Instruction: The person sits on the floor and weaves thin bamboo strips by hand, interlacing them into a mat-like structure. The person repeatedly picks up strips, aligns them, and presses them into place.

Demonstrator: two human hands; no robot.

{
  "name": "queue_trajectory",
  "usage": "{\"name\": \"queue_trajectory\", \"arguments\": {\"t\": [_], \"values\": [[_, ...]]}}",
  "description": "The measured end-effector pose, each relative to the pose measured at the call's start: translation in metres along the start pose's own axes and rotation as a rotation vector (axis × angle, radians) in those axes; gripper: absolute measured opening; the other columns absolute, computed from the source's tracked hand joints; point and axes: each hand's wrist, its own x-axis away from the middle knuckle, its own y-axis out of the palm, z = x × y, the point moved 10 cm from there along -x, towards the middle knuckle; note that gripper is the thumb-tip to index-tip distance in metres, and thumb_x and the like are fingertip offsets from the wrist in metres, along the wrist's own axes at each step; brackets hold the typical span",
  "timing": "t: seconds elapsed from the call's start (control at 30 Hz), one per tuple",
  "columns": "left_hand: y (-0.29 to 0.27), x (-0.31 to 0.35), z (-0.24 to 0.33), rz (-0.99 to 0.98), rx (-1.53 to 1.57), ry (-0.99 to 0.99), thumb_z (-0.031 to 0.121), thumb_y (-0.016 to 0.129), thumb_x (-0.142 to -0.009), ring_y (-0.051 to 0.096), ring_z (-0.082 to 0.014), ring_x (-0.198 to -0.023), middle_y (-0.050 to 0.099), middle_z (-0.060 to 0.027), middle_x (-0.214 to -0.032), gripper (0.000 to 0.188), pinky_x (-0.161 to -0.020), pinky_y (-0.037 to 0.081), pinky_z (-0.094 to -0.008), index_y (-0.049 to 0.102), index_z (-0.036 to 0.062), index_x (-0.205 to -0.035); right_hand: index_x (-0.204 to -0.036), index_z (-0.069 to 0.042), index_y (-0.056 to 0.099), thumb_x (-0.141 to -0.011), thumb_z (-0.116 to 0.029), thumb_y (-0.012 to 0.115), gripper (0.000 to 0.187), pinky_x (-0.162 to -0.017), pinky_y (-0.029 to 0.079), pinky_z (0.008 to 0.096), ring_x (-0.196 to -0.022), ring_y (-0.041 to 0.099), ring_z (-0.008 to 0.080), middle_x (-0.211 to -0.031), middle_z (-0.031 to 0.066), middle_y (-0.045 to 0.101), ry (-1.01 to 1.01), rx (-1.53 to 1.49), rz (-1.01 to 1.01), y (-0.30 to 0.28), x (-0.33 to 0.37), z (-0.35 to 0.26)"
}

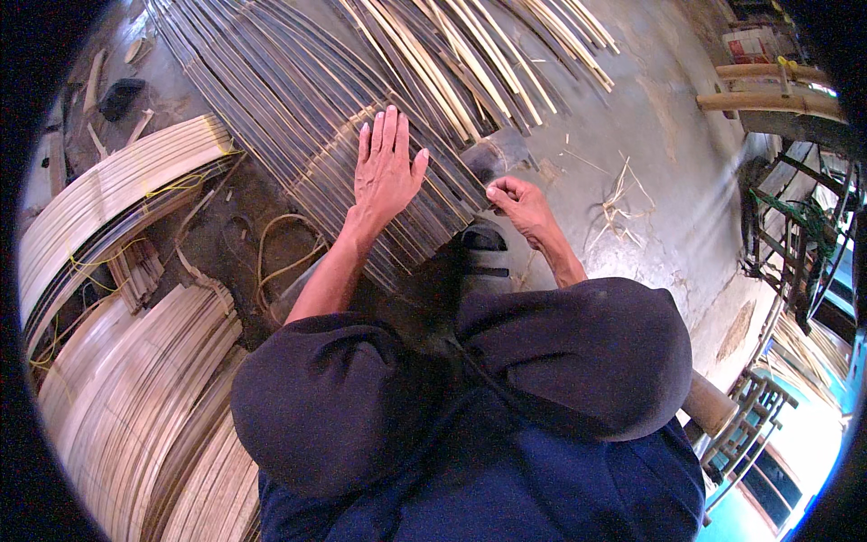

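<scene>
Dark bamboo strips [262, 99] lie side by side as a long sheet, running from the upper left down to my feet. A pale cross-binding [332, 149] ties them together across their width. My left hand [386, 172] rests flat on the strips beside this binding, fingers stretched out, thumb apart. At the sheet's right edge, my right hand [526, 213] pinches the near end of the outermost strip between thumb and fingertips. The exact grip is partly hidden by the fingers. Below it, a dark sandal strap [485, 239] shows on my foot.
Loose pale strips [506, 63] lie beyond the sheet. Tied bundles of slats [126, 185] and a larger slat stack [135, 397] are at left. Thin shavings [621, 203] lie on the concrete floor at right, near a bamboo bench [768, 99] and a dark frame [799, 226].
</scene>
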Motion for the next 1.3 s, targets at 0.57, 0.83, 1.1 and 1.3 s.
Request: {"name": "queue_trajectory", "arguments": {"t": [0.57, 0.83, 1.1, 1.3], "values": [[-0.009, -0.003, 0.004, 0.017, 0.048, 0.015, 0.038, 0.056, -0.097, 0.035, -0.0399, -0.143, 0.036, -0.0238, -0.154, 0.059, -0.119, 0.024, -0.0531, 0.042, 0.0193, -0.151, -0.093, -0.002, 0.067, -0.09, -0.022, 0.072, 0.02, -0.068, 0.051, 0.031, -0.074, 0.061, 0.0131, -0.08, 0.0036, 0.065, -0.025, 0.095, -0.014, 0.0, -0.009, -0.003], [-0.003, -0.001, 0.005, -0.014, -0.022, 0.022, 0.038, 0.049, -0.099, 0.03, -0.034, -0.147, 0.037, -0.0163, -0.157, 0.058, -0.121, 0.018, -0.0519, 0.045, 0.0076, -0.148, -0.097, -0.002, 0.067, -0.095, -0.024, 0.068, 0.023, -0.064, 0.043, 0.0273, -0.069, 0.052, 0.0094, -0.077, -0.0007, 0.058, -0.153, 0.198, 0.057, -0.013, -0.01, -0.085], [-0.003, -0.003, 0.008, -0.035, -0.005, 0.027, 0.038, 0.051, -0.098, 0.032, -0.0283, -0.147, 0.041, -0.011, -0.155, 0.059, -0.122, 0.015, -0.0508, 0.045, 0.0063, -0.147, -0.121, -0.013, 0.071, -0.101, -0.029, 0.062, 0.027, -0.066, 0.047, 0.0306, -0.071, 0.06, 0.0155, -0.081, 0.0046, 0.067, -0.417, 0.255, 0.272, -0.003, -0.002, -0.094], [-0.007, -0.005, 0.008, -0.016, 0.067, 0.001, 0.04, 0.053, -0.098, 0.034, -0.0299, -0.146, 0.042, -0.0133, -0.154, 0.06, -0.122, 0.017, -0.0511, 0.044, 0.0074, -0.148, -0.125, -0.026, 0.07, -0.096, -0.03, 0.066, 0.03, -0.069, 0.053, 0.0399, -0.078, 0.069, 0.0333, -0.091, 0.0146, 0.071, -0.404, 0.509, 0.234, 0.017, -0.014, -0.076]]}}
